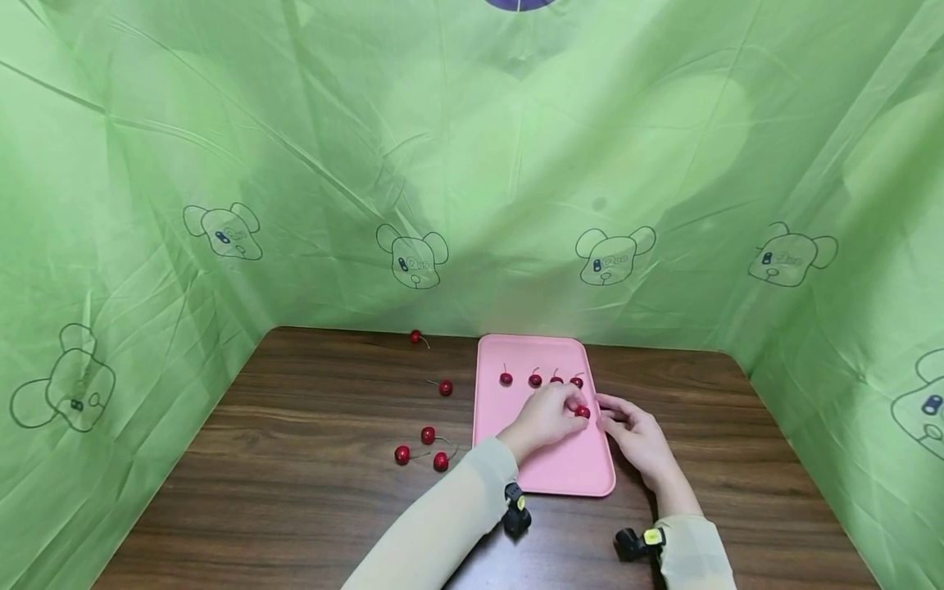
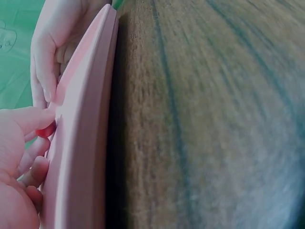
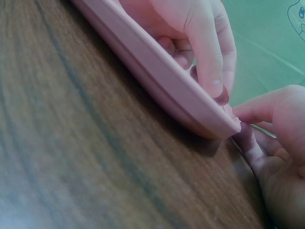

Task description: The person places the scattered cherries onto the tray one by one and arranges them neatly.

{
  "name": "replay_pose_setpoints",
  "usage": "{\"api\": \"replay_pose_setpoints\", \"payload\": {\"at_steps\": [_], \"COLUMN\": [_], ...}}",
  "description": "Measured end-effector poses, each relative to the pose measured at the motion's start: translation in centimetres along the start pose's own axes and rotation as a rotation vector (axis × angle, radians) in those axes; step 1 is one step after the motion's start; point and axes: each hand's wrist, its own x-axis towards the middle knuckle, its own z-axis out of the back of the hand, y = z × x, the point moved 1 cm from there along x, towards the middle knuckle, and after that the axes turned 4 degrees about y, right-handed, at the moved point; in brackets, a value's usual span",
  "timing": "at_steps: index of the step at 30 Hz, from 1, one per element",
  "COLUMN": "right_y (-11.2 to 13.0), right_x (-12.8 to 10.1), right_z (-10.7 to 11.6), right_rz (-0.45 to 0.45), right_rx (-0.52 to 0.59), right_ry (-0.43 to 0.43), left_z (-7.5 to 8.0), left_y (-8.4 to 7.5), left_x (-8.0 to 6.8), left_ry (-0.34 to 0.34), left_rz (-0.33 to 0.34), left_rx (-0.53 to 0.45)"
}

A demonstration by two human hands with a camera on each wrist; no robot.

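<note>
My left hand is over the pink tray and pinches a red cherry between thumb and fingertips, low above its right part. In the left wrist view the same cherry peeps out under the fingers, partly hidden. At the tray's right side, my right hand has thumb and fingertips on the rim; in the right wrist view the right hand grips that edge. Farther back on the tray stands a row of several cherries with stems up, the rightmost ones close to the left hand.
Left of the tray, several loose cherries lie on the brown wooden table: a cluster near a front cherry, one cherry farther back, and another cherry by the back edge. A green cloth hangs around the table.
</note>
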Motion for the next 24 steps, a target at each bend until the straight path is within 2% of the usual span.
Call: {"api": "replay_pose_setpoints", "payload": {"at_steps": [8,14,20,24], "right_y": [0.0,0.0,0.1,-0.1], "right_x": [0.0,-0.1,-0.1,0.0], "right_z": [0.0,-0.1,-0.1,-0.1], "right_rz": [-0.015,-0.015,-0.012,-0.021], "right_rx": [-0.001,0.006,0.002,-0.001], "right_ry": [-0.002,0.0,-0.009,-0.006], "left_z": [-0.1,0.4,1.7,3.2], "left_y": [0.2,0.4,0.1,-0.5], "left_x": [0.0,-0.1,-0.1,-0.3], "left_ry": [-0.006,-0.043,-0.081,-0.093], "left_rz": [0.008,-0.022,-0.018,-0.008], "left_rx": [-0.003,-0.064,-0.12,-0.165]}}
